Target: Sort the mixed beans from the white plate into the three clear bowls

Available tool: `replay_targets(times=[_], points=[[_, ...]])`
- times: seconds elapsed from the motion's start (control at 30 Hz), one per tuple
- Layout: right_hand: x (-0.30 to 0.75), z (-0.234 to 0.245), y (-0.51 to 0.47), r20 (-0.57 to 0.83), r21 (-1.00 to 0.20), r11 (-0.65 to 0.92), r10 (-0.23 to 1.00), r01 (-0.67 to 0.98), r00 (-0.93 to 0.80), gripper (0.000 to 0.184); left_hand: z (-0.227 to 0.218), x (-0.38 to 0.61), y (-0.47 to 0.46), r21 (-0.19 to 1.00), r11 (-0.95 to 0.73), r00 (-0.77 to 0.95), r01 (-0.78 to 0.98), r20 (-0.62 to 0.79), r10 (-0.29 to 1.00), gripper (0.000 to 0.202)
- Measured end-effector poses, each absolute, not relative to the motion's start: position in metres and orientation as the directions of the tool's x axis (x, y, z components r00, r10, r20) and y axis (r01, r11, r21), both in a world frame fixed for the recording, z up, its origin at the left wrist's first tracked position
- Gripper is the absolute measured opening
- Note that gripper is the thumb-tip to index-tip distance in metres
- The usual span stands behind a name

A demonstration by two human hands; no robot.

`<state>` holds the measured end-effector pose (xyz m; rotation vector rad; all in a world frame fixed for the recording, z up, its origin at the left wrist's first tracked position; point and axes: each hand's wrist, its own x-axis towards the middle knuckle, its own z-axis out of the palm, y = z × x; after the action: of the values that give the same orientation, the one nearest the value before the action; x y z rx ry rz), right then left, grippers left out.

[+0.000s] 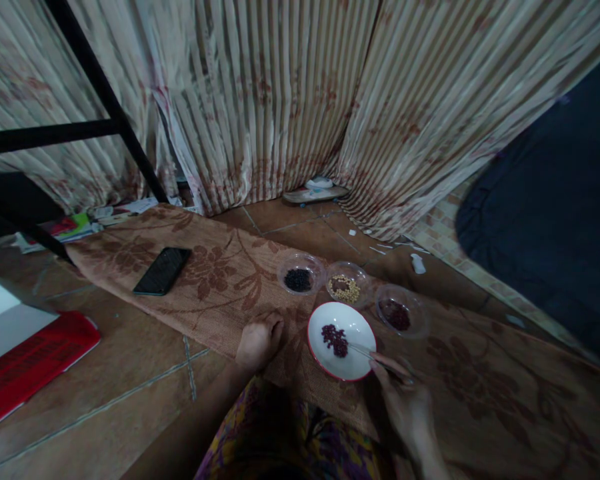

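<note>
My right hand (405, 400) is closed round a slim metal utensil (363, 349) whose exact kind I cannot make out. Its tip reaches into a white bowl (357, 327) with a red rim, beside a small heap of dark red beans (335, 340). My left hand (260, 341) rests as a loose fist on the brown cloth, left of the bowl, with nothing visible in it. Behind the bowl stand three clear plastic dishes: one with black beans (297, 280), one with yellow beans (347, 291), and one with dark red beans (397, 316).
A patterned brown cloth (215, 313) covers the long, narrow surface. On its left part lies a black phone (162, 271). Striped curtains (280, 100) hang behind, with a skateboard (315, 195) on the tiled floor below. A red and white box (45, 350) is at far left.
</note>
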<state>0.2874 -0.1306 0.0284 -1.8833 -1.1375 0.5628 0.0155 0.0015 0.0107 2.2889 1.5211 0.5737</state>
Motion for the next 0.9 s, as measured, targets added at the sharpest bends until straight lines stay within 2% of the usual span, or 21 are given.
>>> replay_targets(times=[0.9], points=[[0.2832, 0.0244, -0.1281, 0.060, -0.868, -0.214, 0.851, 0.448, 0.522, 0.037, 0.0099, 0.0151, 0.0010, 0.473, -0.366, 0.345, 0.802, 0.133, 0.929, 0.023]])
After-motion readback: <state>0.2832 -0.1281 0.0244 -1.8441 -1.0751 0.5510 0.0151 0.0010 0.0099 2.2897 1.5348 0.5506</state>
